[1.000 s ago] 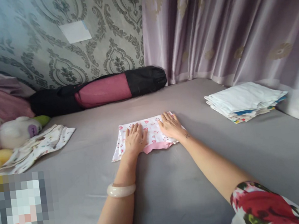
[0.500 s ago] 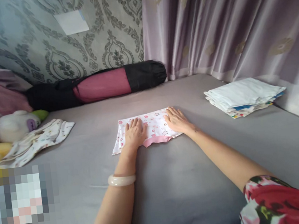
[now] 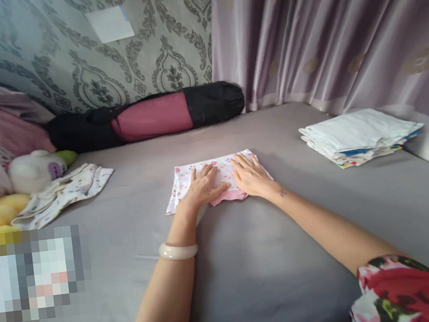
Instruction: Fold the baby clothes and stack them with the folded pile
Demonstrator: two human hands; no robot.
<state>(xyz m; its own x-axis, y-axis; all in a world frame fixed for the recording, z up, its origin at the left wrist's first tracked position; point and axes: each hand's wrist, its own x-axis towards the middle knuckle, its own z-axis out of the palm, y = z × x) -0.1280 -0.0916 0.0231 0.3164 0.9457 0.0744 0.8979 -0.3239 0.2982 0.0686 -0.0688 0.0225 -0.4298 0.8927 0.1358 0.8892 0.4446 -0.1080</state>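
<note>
No legible writing or brand marks that I can read anywhere. Small folded garment (image 3: 216,173): white with tiny pink and red print, pink hem at the near edge, lying flat mid-bed on the grey sheet (image 3: 251,281). Left hand (image 3: 202,188) and right hand (image 3: 250,176) both rest on it palm down, fingers spread flat, gripping nothing. I log a stack of folded cloths (image 3: 359,137) well apart to the right.

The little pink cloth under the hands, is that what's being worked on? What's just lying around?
In use:
pink cloth
left hand
right hand

Lying about:
folded stack
crumpled cloth
plush toy
black and pink bag
</note>
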